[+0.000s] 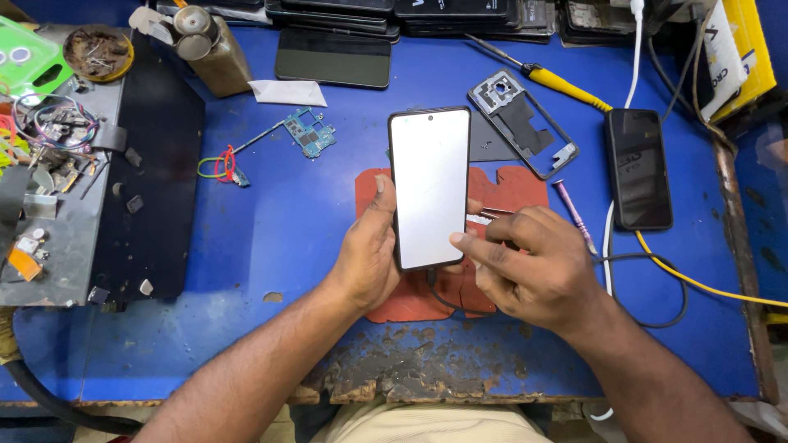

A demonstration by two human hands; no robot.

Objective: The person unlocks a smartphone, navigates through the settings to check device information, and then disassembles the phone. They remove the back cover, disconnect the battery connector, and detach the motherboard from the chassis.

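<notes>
Head view: black-framed smartphone with lit white screen, held above a red rubber work mat on a worn blue workbench.

Left hand is closed around the phone's left edge, thumb on the bezel. Right hand is loosely curled, forefinger touching the screen's lower right edge, gripping a thin metal tool. A black cable runs from the phone's base. Nearby: a yellow-handled screwdriver, a dark-screened phone, an empty grey phone frame.
</notes>
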